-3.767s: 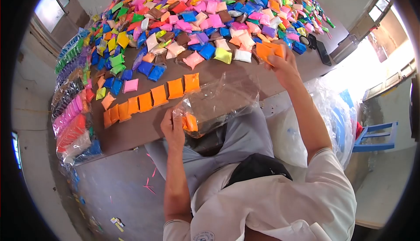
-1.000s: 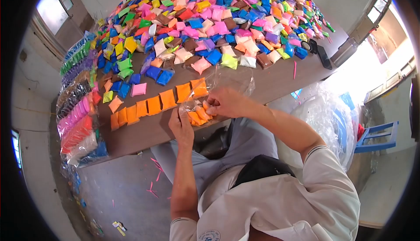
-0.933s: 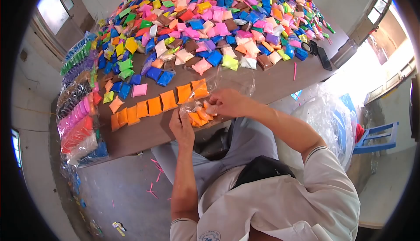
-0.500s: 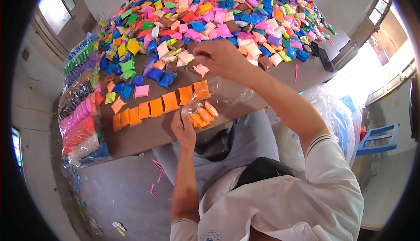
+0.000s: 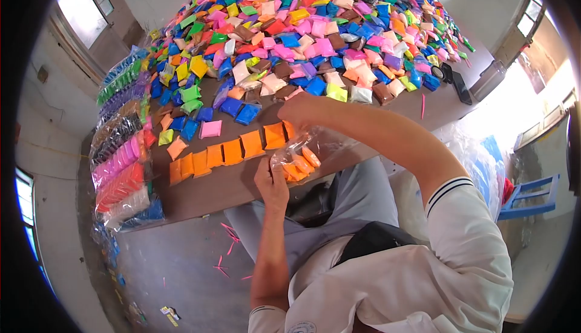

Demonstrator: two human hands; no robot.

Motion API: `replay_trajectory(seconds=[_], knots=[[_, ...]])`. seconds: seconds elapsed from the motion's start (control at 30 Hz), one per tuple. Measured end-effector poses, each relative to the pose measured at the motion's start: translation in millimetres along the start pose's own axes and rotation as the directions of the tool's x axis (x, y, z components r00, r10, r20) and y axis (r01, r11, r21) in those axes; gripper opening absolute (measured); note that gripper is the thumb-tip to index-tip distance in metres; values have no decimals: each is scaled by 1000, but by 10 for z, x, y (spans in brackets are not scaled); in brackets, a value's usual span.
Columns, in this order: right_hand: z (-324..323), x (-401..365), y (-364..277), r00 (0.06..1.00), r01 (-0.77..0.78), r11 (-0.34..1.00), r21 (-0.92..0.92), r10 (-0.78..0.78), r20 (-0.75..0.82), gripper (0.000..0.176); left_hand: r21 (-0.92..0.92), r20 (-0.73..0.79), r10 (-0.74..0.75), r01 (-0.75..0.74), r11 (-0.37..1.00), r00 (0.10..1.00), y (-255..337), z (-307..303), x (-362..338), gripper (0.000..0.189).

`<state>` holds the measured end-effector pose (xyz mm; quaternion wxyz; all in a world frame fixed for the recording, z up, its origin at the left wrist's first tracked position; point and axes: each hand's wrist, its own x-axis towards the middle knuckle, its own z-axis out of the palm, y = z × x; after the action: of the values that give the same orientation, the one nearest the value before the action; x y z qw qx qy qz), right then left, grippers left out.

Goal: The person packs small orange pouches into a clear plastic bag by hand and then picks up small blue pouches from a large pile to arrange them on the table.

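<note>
My left hand [image 5: 272,182] is closed on the edge of a clear plastic bag [image 5: 295,155] with several orange packets [image 5: 301,165] inside. A row of flat orange packets [image 5: 232,151] lies on the brown table, reaching from the left up to the bag. My right hand [image 5: 296,110] is over the row's right end, its fingers curled down by the last orange packet [image 5: 288,129]; what they hold, if anything, is hidden. Just beyond this hand shows a pink packet [image 5: 295,93].
A large heap of colourful packets [image 5: 315,27] covers the back of the table [image 5: 200,199]. Filled clear bags [image 5: 120,157] line the left edge. A phone [image 5: 462,88] and a metal container [image 5: 489,79] stand at the right. A blue stool [image 5: 532,197] is at far right.
My right hand has come down and nearer, from the heap's front edge to the right end of the orange row. My left hand still holds the bag. The whole view has shifted slightly.
</note>
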<state>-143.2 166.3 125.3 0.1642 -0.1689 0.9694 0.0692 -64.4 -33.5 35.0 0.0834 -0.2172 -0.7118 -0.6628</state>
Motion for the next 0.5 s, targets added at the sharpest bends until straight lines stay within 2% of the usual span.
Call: replay_trajectory(seconds=[0.1, 0.2, 0.3, 0.4, 0.5], knots=[[139, 31, 1, 989, 90, 996, -19, -92, -115, 55, -8, 6, -12, 13, 1000, 1000, 31, 7, 1, 21], [120, -24, -21, 990, 79, 997, 3, -78, -114, 56, -6, 23, -17, 17, 1000, 1000, -19, -27, -17, 20], [109, -12, 30, 987, 99, 990, 100, -85, -136, 52, -12, 22, -10, 10, 1000, 1000, 14, -17, -13, 20], [-36, 7, 160, 983, 117, 986, 117, -97, -159, 45, -1, 11, 1, -1, 1000, 1000, -10, -25, -17, 21], [-67, 82, 298, 987, 138, 915, 380, -94, -132, 38, -1, 29, -19, 19, 1000, 999, -11, -34, -30, 22]])
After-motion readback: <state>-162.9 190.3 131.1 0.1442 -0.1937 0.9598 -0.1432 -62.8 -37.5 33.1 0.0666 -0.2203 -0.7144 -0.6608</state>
